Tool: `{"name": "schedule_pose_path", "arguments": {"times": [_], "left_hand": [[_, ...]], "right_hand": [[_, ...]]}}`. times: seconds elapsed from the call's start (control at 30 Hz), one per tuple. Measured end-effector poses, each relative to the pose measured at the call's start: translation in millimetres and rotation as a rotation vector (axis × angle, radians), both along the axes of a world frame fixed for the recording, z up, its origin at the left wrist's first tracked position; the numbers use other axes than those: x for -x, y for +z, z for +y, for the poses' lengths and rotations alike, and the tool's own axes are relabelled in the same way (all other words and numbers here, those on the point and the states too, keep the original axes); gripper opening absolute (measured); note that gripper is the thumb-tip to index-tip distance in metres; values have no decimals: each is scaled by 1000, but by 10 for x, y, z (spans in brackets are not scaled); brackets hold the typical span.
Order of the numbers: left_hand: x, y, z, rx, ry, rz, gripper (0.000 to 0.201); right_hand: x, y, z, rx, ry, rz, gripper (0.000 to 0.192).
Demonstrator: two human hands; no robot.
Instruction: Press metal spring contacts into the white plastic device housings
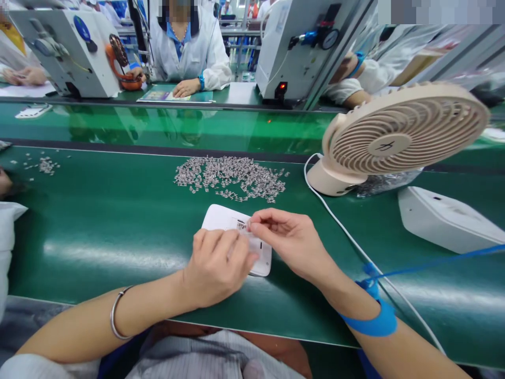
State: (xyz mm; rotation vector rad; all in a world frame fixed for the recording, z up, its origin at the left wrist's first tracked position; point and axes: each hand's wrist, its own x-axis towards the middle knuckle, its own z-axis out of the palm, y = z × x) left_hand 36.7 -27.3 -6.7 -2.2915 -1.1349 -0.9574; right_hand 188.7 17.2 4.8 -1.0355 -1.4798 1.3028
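Observation:
A white plastic housing [221,215] lies flat on the green work surface in front of me, with a small slotted recess near its middle. My left hand [221,260] rests over its near left part, fingers curled, and hides much of it; its fingertips are slightly blurred. From the right, my right hand [290,237] reaches in with thumb and forefinger pinched at the recess. Whatever sits between those fingertips is too small to make out. Just beyond the housing a loose pile of small metal pieces [232,176] is spread out.
A beige fan [394,147] stands at the right, its white cable [347,226] running toward me. Another white housing [450,218] lies at far right. A blue wrist strap [373,316] trails a cord rightward. More metal pieces [47,165] lie left. Across the line sits a co-worker [185,58].

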Motion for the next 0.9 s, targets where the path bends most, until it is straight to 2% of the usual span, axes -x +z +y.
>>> {"name": "schedule_pose_path", "arguments": {"times": [0.07, 0.13, 0.3, 0.47, 0.7, 0.9], "left_hand": [[-13, -12, -71, -4, -90, 97, 29], [-26, -39, -140, 27, -111, 199, 31], [-33, -121, -196, 27, -14, 286, 31], [-20, -127, -181, 91, 58, 370, 38], [-17, -126, -187, 108, 78, 373, 37], [-17, -126, -177, 133, 41, 357, 37]], "right_hand": [[-11, -28, 19, -147, -74, -127, 10], [-19, -61, 31, -270, -101, -213, 10], [-36, -125, 34, -430, -76, -420, 13], [-61, -110, 42, -587, -73, -601, 17], [-113, -29, 24, -592, 9, -712, 17], [-113, -59, 21, -625, -23, -808, 20]]}}
